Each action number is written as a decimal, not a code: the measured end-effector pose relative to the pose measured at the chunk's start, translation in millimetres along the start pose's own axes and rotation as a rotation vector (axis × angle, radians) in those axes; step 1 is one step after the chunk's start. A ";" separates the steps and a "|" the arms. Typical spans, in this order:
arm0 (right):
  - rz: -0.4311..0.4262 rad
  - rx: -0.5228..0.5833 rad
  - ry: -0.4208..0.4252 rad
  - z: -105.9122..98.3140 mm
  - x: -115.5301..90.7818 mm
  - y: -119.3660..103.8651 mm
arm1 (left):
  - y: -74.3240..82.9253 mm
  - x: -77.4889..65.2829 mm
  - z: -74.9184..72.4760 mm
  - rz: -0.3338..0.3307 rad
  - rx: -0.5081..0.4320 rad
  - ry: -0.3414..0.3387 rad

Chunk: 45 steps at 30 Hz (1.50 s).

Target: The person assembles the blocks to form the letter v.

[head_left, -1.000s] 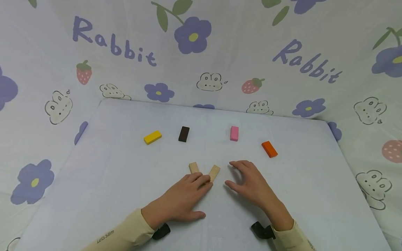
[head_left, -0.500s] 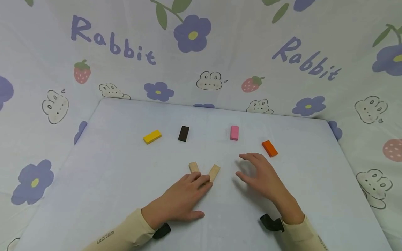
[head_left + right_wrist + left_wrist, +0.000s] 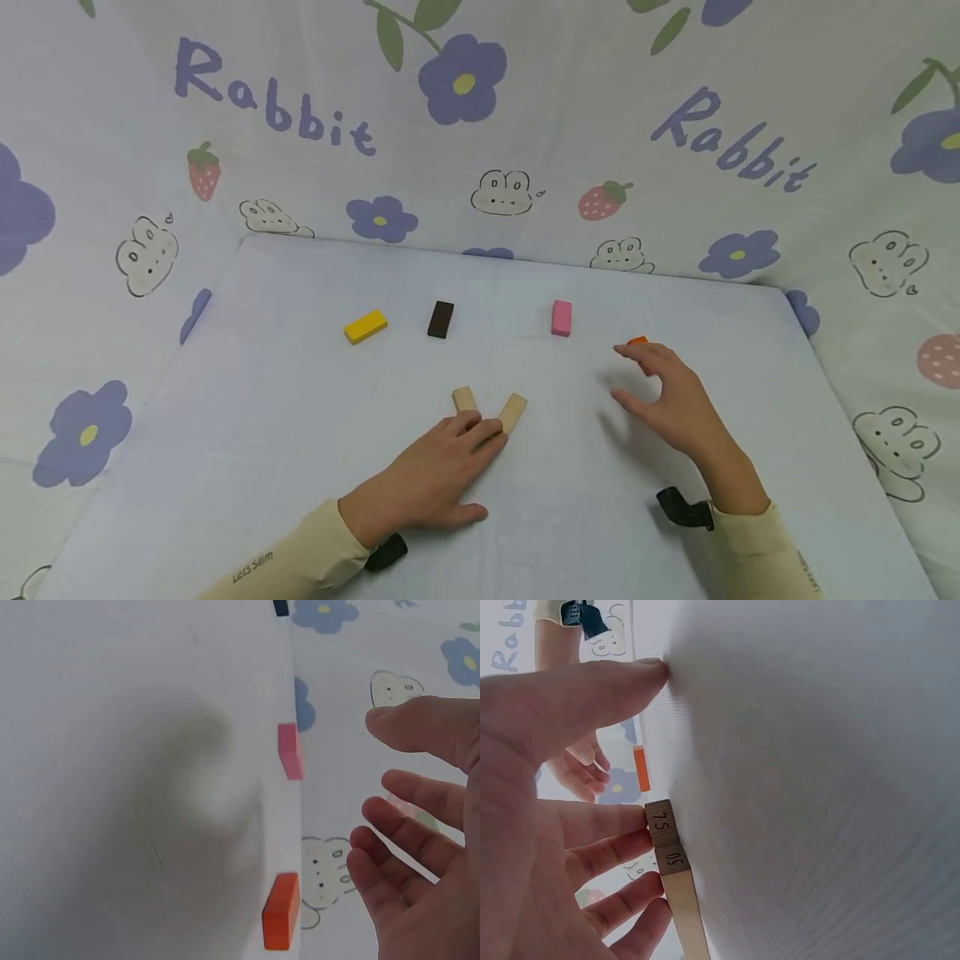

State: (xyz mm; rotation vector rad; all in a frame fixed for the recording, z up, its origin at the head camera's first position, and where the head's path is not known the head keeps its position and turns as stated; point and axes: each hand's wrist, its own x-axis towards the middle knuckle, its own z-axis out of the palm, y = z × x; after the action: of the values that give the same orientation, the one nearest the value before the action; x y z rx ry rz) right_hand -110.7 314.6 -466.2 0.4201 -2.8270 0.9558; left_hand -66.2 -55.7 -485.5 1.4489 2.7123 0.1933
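Two plain wooden blocks lie in a V shape at the table's middle, a left block (image 3: pixel 463 399) and a right block (image 3: pixel 513 410). My left hand (image 3: pixel 431 479) rests over their near ends, its fingers extended and its thumb out to the side. In the left wrist view, the fingertips touch the blocks, whose ends (image 3: pixel 661 823) bear dark numbers. My right hand (image 3: pixel 678 404) hovers above the table, loosely spread and holding nothing. Behind its fingers, partly hidden in the head view, lies an orange block (image 3: pixel 281 913), apart from the hand in the right wrist view.
Toward the back of the white table (image 3: pixel 300 467) lie a yellow block (image 3: pixel 366 327), a dark brown block (image 3: pixel 441 320) and a pink block (image 3: pixel 561 318). A patterned cloth (image 3: pixel 420 150) with flowers and rabbits rises behind and at the sides.
My right hand has moved right and away from me, from beside the wooden blocks to in front of the orange block. The left hand stays on the wooden blocks.
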 end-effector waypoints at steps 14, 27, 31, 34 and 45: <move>0.086 -0.015 -0.051 -31.8 10.6 24.5 | -2.5 1.7 6.0 0.003 0.028 0.014; 0.086 0.010 -0.075 -36.2 16.5 52.2 | -2.3 1.0 4.0 0.007 0.015 0.010; 0.101 0.032 -0.094 -35.6 18.2 60.5 | -2.5 0.8 3.0 0.005 0.006 -0.012; 0.116 0.030 -0.113 -35.6 20.7 64.0 | -2.3 0.5 2.1 0.004 0.004 -0.019; 0.145 0.059 -0.166 -33.8 25.6 76.4 | -1.7 -0.8 2.7 0.002 0.002 -0.018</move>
State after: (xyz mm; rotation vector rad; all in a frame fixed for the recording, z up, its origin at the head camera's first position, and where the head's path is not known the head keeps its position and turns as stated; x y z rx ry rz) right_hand -157.0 387.7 -478.0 0.3183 -3.0196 1.0812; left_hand -66.9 -57.1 -488.4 1.4472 2.6979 0.1771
